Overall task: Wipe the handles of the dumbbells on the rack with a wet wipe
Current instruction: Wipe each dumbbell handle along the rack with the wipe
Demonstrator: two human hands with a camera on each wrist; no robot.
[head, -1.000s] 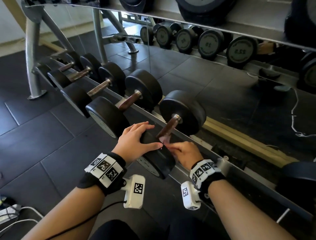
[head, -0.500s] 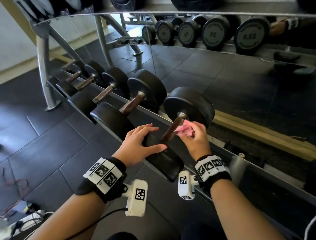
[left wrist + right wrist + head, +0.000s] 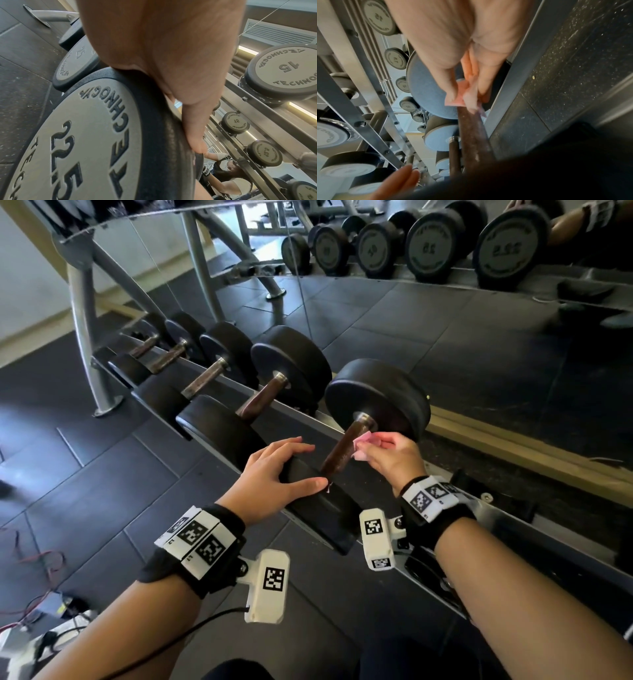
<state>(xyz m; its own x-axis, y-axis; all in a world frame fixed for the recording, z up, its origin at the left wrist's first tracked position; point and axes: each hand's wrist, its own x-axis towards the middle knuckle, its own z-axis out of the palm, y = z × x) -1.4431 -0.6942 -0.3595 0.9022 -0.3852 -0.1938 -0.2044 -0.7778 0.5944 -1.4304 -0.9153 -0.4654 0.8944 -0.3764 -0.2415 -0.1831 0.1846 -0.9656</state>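
Gym floor, head view: dark rubber tiles [image 3: 102, 481] are seen under a low rack [image 3: 308, 419], with a mirror [image 3: 479, 320] behind it.
Dumbbell, head view: the nearest dumbbell [image 3: 376, 392] lies across the rack; its brown handle [image 3: 342, 450] is bare between the two hands.
Left hand, head view: the left hand [image 3: 274, 474] is laid with spread, nearly straight fingers on the near head, and nothing is gripped.
Right hand, head view: the right hand [image 3: 390, 457] pinches a pink wipe [image 3: 363, 440] against the upper end of the handle, just under the far head.
Left wrist view: the thumb [image 3: 193, 132] is pressed on the rim of the head marked 22.5 [image 3: 85, 142].
Right wrist view: the wipe [image 3: 464, 94] is held between thumb and fingers on the handle [image 3: 471, 135].
Advice: the wipe should probably be wrapped further round the handle and drawn along its whole length, the underside included, while the head is kept steady so that no rolling is allowed.
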